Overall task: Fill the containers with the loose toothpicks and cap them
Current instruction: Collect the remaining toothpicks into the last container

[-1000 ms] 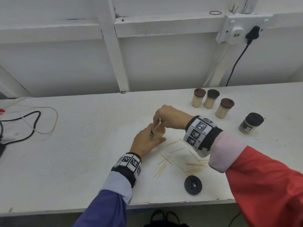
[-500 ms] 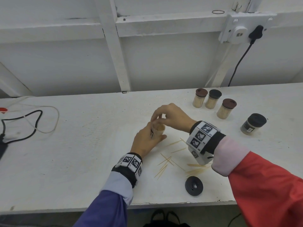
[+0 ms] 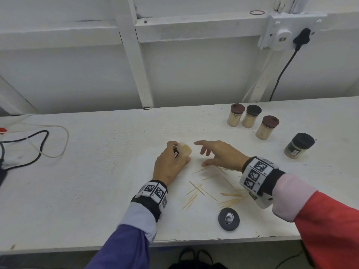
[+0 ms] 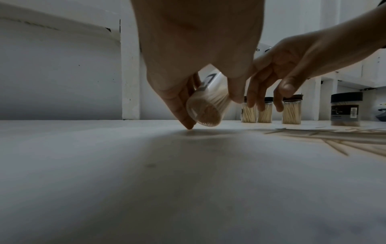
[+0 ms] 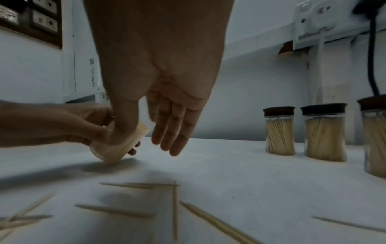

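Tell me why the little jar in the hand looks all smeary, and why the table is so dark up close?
In the left wrist view, the open container is streaked with motion blur while the left hand grips it; that hand's shadow darkens the table. In the right wrist view, the loose toothpicks look soft and out of focus. The head view is brighter and sharper.

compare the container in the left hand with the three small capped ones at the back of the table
The held container has no cap; the three capped containers wear dark lids. It is tilted, gripped by the left hand; they stand upright, untouched. It is near the table's middle; they sit back right. All are small, clear and packed with toothpicks.
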